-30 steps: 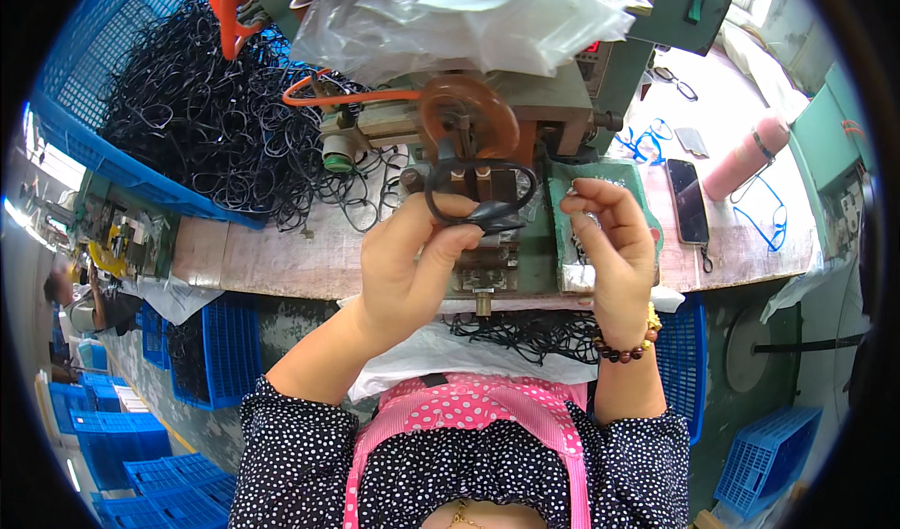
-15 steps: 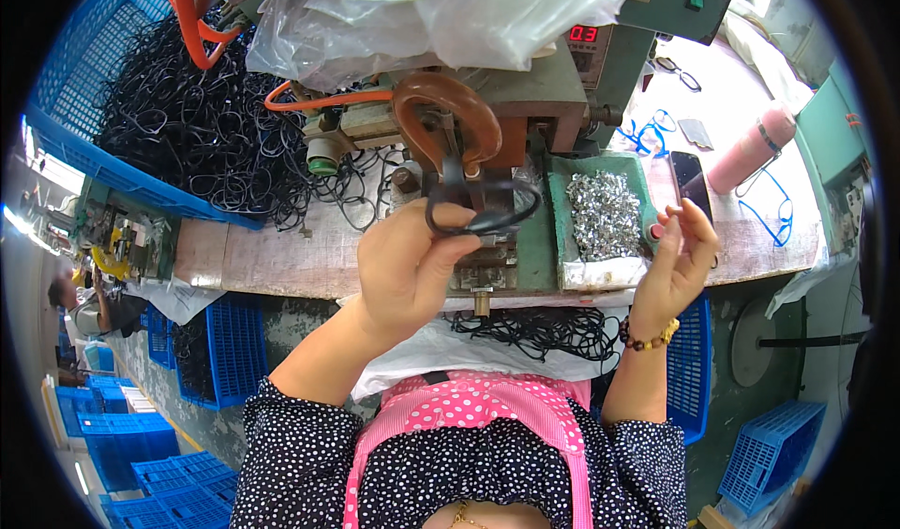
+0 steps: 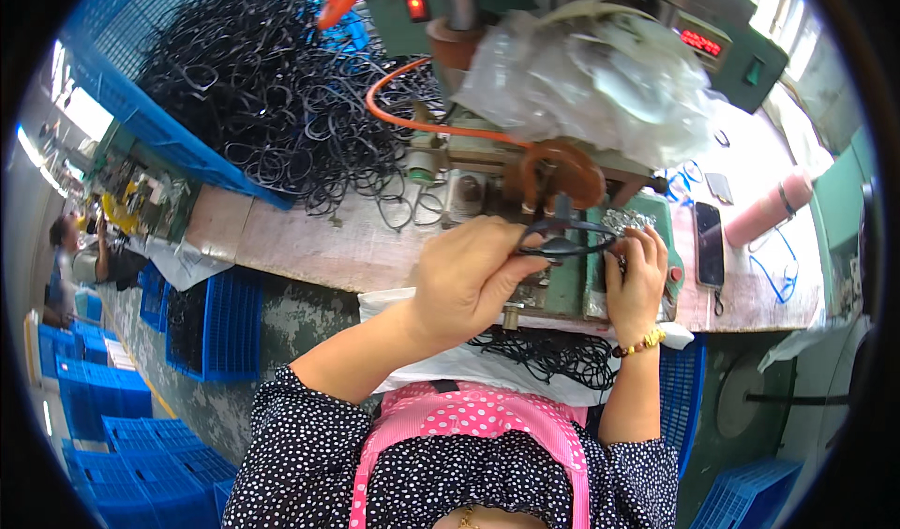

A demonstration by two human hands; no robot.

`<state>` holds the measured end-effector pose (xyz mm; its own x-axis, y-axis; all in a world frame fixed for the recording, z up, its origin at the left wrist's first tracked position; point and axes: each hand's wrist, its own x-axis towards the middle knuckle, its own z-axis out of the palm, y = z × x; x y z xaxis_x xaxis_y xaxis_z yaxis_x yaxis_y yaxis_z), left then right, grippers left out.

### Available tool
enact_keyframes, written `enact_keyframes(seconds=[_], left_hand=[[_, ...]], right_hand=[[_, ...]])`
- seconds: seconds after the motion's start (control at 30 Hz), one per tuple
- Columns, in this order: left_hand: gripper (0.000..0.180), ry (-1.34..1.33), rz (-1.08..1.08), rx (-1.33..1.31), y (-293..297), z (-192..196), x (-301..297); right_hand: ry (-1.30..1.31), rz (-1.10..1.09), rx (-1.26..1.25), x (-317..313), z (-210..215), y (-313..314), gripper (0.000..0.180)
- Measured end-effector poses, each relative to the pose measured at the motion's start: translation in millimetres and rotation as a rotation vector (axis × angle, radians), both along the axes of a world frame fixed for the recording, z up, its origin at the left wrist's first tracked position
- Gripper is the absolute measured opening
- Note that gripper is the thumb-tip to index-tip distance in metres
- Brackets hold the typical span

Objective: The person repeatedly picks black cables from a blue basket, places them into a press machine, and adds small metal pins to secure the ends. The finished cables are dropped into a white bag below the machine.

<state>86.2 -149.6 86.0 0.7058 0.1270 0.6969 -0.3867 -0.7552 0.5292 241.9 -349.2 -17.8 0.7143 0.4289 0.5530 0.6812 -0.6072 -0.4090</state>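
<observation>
In my left hand [image 3: 469, 271] a black eyeglass frame [image 3: 564, 248] is pinched between thumb and fingers. The frame is held in front of the green bench machine, just below its brown ring-shaped part [image 3: 561, 175]. My right hand [image 3: 637, 281] is over the green tray [image 3: 592, 297], its fingers bent together near the frame's right end. Whatever lies between those fingertips is too small to tell. Small shiny metal pieces [image 3: 630, 218] show in the tray behind the right hand, which hides much of the rest.
A blue basket [image 3: 178, 145] heaped with black frames [image 3: 272, 107] stands at the left. Plastic bags [image 3: 591, 70] drape over the machine. A phone [image 3: 710, 248], a pink bottle [image 3: 771, 208] and blue frames [image 3: 780, 281] lie at the right. More black frames [image 3: 553, 356] rest on my lap.
My right hand has moved left and down over the tray, its fingers drawn together close to the frame. The left hand still holds the frame. The whole view has shifted.
</observation>
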Motion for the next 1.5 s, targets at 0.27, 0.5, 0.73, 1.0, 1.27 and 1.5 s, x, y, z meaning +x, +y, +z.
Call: enact_keyframes(seconds=[0.27,0.5,0.73,1.0,1.27,1.5], left_hand=[[0.032,-0.015,0.513,0.271,101.1,-84.0,-25.9],[0.023,0.493,0.628,0.755,175.2,-122.9,-39.8],[0.003,-0.04,0.472,-0.546,169.9,-74.2,-39.1],[0.009,-0.215,0.565,-0.876,178.7,-59.3,-36.1],[0.011,0.094,0.386,-0.788,154.7,-68.8,-33.8],[0.013,0.276,0.535,-0.576,149.2,-145.0,-50.3]], right_hand=[[0.018,-0.01,0.152,-6.3,3.8,-10.0,0.008],[0.149,0.033,0.357,-14.1,1.1,-6.7,0.011],[0.206,0.053,0.456,-14.3,-2.8,-9.3,0.013],[0.404,0.111,0.689,-16.0,0.0,-27.1,0.019],[0.505,0.089,1.044,-17.8,17.9,-53.5,0.018],[0.609,0.252,0.997,-26.2,20.0,-36.1,0.018]])
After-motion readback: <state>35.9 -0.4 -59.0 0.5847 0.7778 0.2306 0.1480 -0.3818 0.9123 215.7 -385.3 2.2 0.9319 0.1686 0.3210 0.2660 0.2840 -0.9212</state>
